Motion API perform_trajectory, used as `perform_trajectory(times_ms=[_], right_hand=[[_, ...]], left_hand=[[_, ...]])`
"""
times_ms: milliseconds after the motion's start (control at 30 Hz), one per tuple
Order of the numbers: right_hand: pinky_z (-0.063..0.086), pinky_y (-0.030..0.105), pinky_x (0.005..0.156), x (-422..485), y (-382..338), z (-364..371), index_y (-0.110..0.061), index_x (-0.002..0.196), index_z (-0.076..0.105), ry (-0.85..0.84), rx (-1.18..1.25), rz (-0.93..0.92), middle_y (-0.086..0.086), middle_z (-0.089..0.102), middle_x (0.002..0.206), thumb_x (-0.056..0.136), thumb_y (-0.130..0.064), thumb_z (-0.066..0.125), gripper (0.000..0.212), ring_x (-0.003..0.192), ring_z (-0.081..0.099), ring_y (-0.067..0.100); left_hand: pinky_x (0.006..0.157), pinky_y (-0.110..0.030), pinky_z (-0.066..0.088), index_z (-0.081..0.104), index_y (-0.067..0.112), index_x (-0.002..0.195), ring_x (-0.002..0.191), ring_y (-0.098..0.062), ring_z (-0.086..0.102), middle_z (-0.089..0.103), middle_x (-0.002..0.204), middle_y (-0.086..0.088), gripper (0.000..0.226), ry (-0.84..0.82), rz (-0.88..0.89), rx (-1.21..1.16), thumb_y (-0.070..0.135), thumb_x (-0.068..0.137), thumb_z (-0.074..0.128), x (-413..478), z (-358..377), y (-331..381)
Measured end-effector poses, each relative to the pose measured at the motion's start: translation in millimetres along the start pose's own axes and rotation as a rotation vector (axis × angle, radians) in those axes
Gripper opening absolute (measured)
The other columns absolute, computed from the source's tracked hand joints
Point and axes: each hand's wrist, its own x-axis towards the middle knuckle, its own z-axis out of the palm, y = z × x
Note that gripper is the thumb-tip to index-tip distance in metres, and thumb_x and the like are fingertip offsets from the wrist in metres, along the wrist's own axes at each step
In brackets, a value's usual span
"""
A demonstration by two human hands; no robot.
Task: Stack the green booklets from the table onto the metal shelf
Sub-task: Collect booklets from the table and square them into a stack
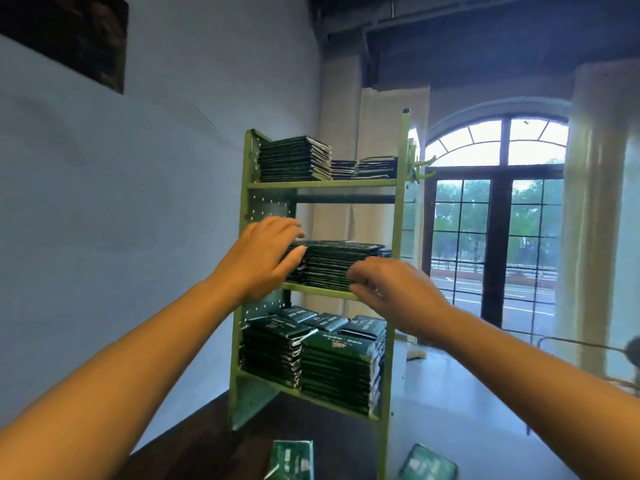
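Pale blue wall (138,202) at left, arched window (491,209) at right; centre frame, a green perforated metal shelf (322,184) stands on the dark wooden surface (194,445). Middle tier: a stack of dark green booklets (332,265), bracketed by both hands, apparently to square its edges. Left grip (266,258), fingers straight, presses the stack's left end; right grip (391,289) curls at its front right corner, whether pinching cannot be told. Two loose green booklets (292,460) lie on the surface at lower centre, yet to be shelved
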Motion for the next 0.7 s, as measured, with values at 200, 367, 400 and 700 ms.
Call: perform_trajectory(times_ms=[200,367,400,700], right_hand=[[0.041,0.024,0.071,-67,-11,5,-0.029,0.118,0.057,-0.266,-0.06,0.001,-0.007,0.065,0.107,0.097,-0.037,0.047,0.025,0.093,0.061,0.015],[0.044,0.028,0.074,-127,-18,14,-0.032,0.122,0.053,-0.409,-0.1,0.067,-0.009,0.065,0.111,0.096,-0.038,0.047,0.027,0.101,0.06,0.016],[0.046,0.03,0.077,-135,-17,16,-0.032,0.123,0.053,-0.428,-0.107,0.077,-0.009,0.064,0.111,0.096,-0.039,0.048,0.028,0.104,0.06,0.017],[0.047,0.032,0.08,-244,-9,49,-0.028,0.122,0.055,-0.649,-0.003,0.272,-0.006,0.065,0.113,0.095,-0.036,0.049,0.028,0.103,0.059,0.02]], left_hand=[[0.075,-0.032,0.044,0.056,0.02,0.116,0.093,-0.016,0.058,0.064,0.106,0.002,0.05,-0.266,0.04,-0.126,0.052,0.093,0.024,-54,3,52],[0.081,-0.043,0.049,0.055,0.021,0.118,0.095,-0.02,0.059,0.066,0.108,-0.001,0.045,-0.447,0.078,-0.214,0.05,0.097,0.027,-96,15,94],[0.08,-0.044,0.049,0.055,0.021,0.117,0.094,-0.02,0.059,0.066,0.106,-0.001,0.047,-0.475,0.086,-0.23,0.053,0.096,0.026,-100,17,100],[0.084,-0.04,0.05,0.058,0.02,0.112,0.095,-0.016,0.06,0.066,0.108,0.002,0.028,-0.695,-0.015,-0.412,0.041,0.097,0.046,-176,79,162]])
